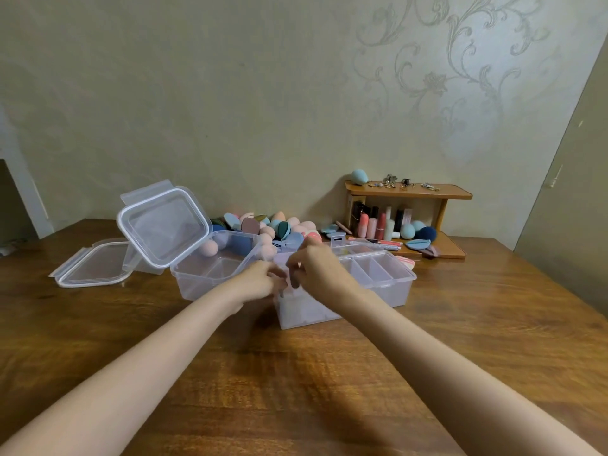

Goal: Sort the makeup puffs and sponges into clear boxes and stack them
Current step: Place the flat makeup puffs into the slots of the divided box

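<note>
- both hands meet over the near-left corner of the divided clear box (378,281), mid-counter; left hand (260,281) and right hand (316,268) have fingers curled at its rim, blurred; cannot tell what, if anything, they pinch.
- divided clear box: several narrow compartments along the right side look bare; something pale shows through the near wall, unclear what.
- second clear box (210,274), just left of it, hinged lid (164,225) standing open; one peach sponge (209,248) inside at the back, maybe more behind.
- loose lid (92,268) lies flat toward the counter's left edge.
- pile of puffs and sponges (269,227) sits at the back edge against the wall, unsorted.
- judgement: sponges are light, soft and springy; a gentle pinch across the middle should do. flat puffs are better lifted by an edge.
- judgement: boxes are stiff, light and smooth; hold by opposite walls when stacking.
- wooden shelf (408,192) at back right holds lipsticks and a few more sponges.
</note>
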`<state>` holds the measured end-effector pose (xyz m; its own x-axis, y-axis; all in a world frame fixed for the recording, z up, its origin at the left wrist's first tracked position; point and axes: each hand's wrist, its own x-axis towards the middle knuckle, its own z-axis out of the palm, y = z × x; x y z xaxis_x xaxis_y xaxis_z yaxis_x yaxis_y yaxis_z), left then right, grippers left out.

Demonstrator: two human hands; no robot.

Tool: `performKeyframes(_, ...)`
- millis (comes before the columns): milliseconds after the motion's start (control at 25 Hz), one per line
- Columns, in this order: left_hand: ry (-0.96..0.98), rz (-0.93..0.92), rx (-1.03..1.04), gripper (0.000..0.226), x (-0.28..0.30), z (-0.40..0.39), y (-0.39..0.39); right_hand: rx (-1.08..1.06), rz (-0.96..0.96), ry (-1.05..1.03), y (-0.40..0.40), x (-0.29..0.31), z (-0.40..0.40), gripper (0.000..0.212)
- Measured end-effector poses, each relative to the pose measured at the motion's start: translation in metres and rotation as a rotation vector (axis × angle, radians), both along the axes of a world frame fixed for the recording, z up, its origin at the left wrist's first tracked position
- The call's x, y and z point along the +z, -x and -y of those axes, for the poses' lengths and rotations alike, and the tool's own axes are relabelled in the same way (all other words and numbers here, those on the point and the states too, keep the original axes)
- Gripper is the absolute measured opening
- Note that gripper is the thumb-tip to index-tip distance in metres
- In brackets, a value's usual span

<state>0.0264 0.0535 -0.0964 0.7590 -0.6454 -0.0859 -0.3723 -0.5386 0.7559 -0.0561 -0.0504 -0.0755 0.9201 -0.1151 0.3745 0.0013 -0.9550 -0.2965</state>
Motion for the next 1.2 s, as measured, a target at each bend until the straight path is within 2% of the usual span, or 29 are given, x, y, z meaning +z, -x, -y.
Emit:
performKeyframes(160,-0.034,0.071,-0.042,0.017,0.001,-0.004,-0.004,0.045,-0.055,0.100,-0.004,-0.006,-0.007,0.028)
performKeyframes(280,-0.027,0.050,-0.032,0.024,-0.001,-0.002,-0.007,0.035,-0.086,0.133,-0.008,-0.007,-0.010,0.023)
performKeyframes(440,-0.015,0.091,-0.050,0.017,0.002,0.002,-0.009,-0.001,-0.102,0.152,-0.010,-0.010,0.002,0.023)
performKeyframes(600,-0.057,0.053,-0.017,0.021,0.002,0.007,-0.021,0.102,-0.197,-0.002,-0.009,-0.007,0.015,0.025)
performKeyframes(680,-0.145,0.058,-0.057,0.019,0.008,0.010,-0.022,0.094,-0.145,-0.070,-0.007,0.004,0.026,0.024)
performKeyframes(760,-0.265,0.125,-0.115,0.026,0.016,0.014,-0.020,0.002,-0.003,-0.177,-0.004,0.018,0.050,0.023)
performKeyframes(920,-0.396,0.210,-0.142,0.027,0.024,0.023,-0.016,-0.399,0.214,-0.425,0.009,0.025,0.123,0.030)
performKeyframes(1040,-0.431,0.231,-0.144,0.030,0.021,0.028,-0.016,-0.679,0.046,-0.573,0.012,-0.010,0.169,0.033)
performKeyframes(1120,-0.430,0.222,-0.138,0.030,0.020,0.028,-0.016,-0.718,-0.100,-0.691,0.010,-0.027,0.178,0.036)
performKeyframes(1200,-0.432,0.222,-0.145,0.030,0.017,0.029,-0.019,-0.670,-0.191,-0.754,0.008,-0.030,0.178,0.045)
